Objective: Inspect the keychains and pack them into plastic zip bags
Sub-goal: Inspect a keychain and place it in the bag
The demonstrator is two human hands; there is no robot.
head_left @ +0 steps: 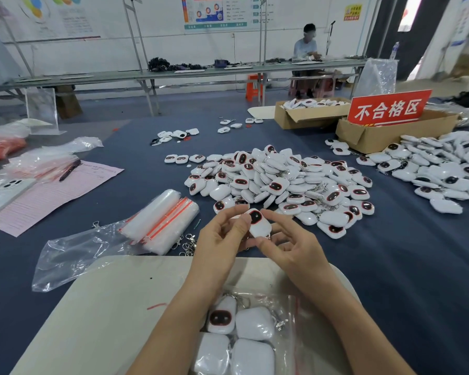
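A white keychain (260,222) with a dark red-rimmed face is held up over the blue table between both hands. My left hand (222,239) pinches its left side with thumb and fingers. My right hand (287,239) pinches its right side and lower end. Behind it lies a big heap of the same keychains (284,182). A zip bag (255,334) with several keychains inside lies on the beige board (106,307) between my forearms. Stacks of empty red-striped zip bags (163,220) lie to the left.
A second heap of keychains (444,166) fills the right side. Two cardboard boxes (385,133) and a red sign (387,108) stand at the back right. A pink form (52,193), a pen (69,170) and a phone (3,193) lie left. A person sits at a far bench.
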